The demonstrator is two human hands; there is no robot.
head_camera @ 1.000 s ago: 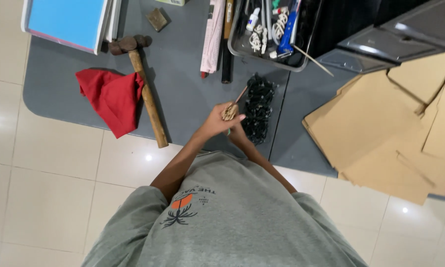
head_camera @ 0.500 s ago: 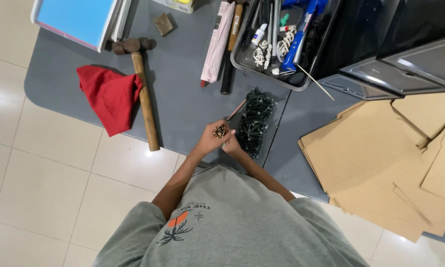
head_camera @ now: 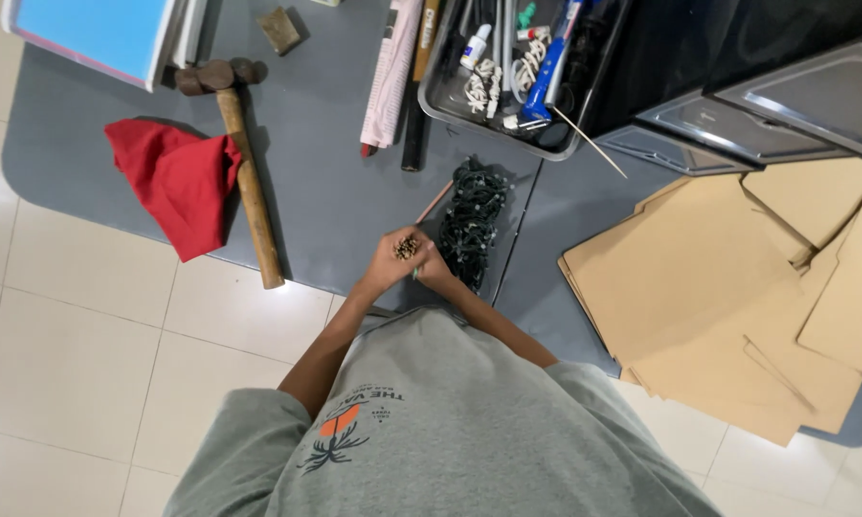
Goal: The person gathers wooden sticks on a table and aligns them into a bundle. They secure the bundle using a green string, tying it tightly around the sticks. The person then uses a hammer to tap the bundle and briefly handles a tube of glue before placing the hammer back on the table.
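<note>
Now your left hand (head_camera: 385,268) and right hand (head_camera: 433,268) close together around a small brown knobbly object (head_camera: 407,248), just beside the tangled black cord bundle (head_camera: 471,222).

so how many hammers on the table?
1. The hammer lies on the grey table, head at the far side near the blue board, wooden handle running toward the near edge beside the red cloth. The tray's clutter could hide small tools.
</note>
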